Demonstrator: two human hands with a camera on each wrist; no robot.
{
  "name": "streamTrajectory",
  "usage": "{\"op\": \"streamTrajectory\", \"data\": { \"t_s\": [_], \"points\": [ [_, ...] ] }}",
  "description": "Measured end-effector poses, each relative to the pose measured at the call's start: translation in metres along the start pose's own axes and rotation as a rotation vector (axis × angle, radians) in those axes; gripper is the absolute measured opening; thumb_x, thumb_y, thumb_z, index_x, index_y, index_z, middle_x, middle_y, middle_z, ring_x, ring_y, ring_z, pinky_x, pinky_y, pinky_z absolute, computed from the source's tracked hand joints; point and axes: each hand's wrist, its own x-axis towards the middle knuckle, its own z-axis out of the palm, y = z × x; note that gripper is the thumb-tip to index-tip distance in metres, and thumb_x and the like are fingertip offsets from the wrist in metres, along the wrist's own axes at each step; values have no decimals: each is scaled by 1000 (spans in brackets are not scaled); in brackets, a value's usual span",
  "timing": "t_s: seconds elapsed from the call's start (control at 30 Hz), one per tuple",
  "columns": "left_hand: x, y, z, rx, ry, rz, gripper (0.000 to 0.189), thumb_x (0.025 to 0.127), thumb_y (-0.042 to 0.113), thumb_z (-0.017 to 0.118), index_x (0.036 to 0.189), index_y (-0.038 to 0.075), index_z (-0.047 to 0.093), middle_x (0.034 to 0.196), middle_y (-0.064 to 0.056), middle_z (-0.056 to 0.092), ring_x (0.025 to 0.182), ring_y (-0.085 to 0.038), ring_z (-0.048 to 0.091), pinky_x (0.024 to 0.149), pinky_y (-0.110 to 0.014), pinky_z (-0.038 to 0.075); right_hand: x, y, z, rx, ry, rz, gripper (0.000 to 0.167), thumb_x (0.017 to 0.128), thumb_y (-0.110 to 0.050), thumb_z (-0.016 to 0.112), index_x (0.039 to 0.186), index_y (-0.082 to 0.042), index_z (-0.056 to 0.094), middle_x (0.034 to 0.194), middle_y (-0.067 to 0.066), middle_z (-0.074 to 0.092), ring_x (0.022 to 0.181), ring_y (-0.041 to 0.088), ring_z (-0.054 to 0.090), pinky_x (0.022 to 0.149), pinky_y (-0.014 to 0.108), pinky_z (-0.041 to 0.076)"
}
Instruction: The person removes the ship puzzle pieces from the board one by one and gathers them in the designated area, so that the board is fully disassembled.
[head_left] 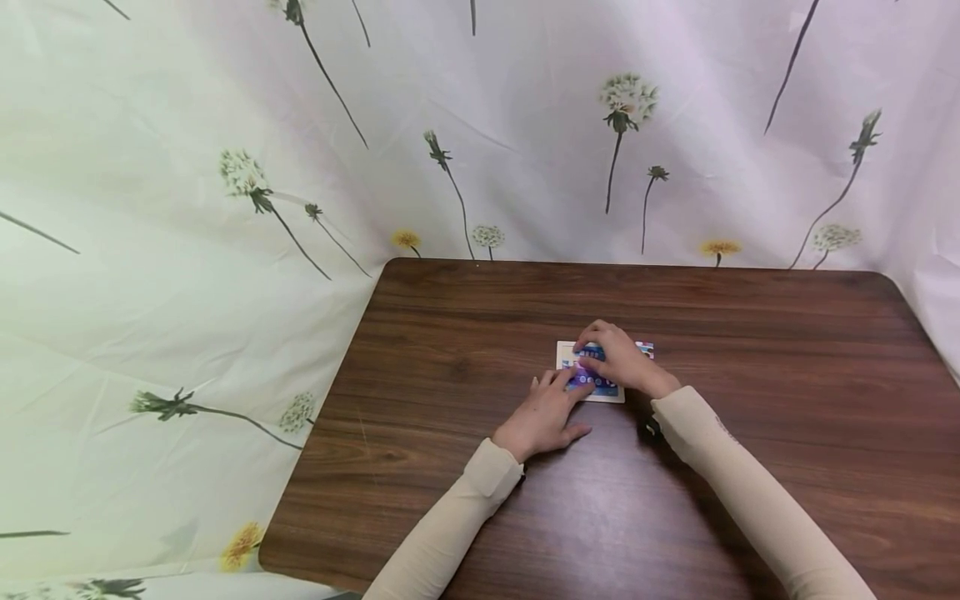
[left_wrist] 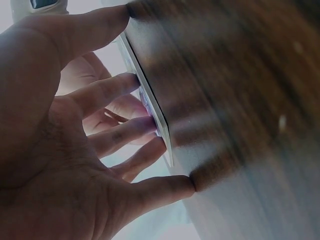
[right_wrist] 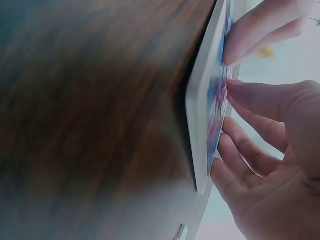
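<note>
While looking down from the head view, found a thin rectangular board with a white border and blue-and-purple print (head_left: 600, 381) on the brown wood-grain table (head_left: 450, 317), well apart from its edges. Noted the left hand (head_left: 540, 414) with fingers spread, fingertips on the board's left part. Noted the right hand (head_left: 618, 358) arched over the far part, fingers bent, thumb lowered to the print. Judged the left as likely steadying, leaving the right for finer work on the face. Also logged a small multicoloured flat patch (head_left: 646, 347) at the far right corner; cannot tell whether separate.

In the left wrist view, saw three left fingertips on the board, with thumb and little finger planted on the table to either side, presumably as a brace. Board visible nearly edge-on: pale, slim, straight-sided.

In the right wrist view, observed a smooth white rim with dark shadow beneath, and blue and pinkish colours across the face. Saw right thumb and index close together at the print; cannot tell about any pinched piece.
</note>
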Motion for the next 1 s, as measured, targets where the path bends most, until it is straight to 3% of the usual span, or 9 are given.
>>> {"op": "streamTrajectory", "data": {
  "t_s": [0.53, 1.0],
  "points": [
    [1, 2, -4, 10, -12, -18, 61, 100, 45, 68, 154, 23, 52, 165, -12, 40, 145, -32, 43, 114, -59, 43, 2, 1, 0, 10, -31, -9, 17, 100, -10, 69, 116, -6, 70, 130, 15, 60, 128, 39, 55, 111, 61, 45],
    [1, 1, -1, 20, -5, -16, 62, 99, 46, 69, 154, 23, 53, 165, -11, 40, 143, -32, 44, 113, -59, 44, 0, 0, 0, 2, -31, -22, 18, 100, -8, 68, 118, -5, 70, 131, 17, 58, 132, 42, 51, 113, 64, 41]
  ]
}}
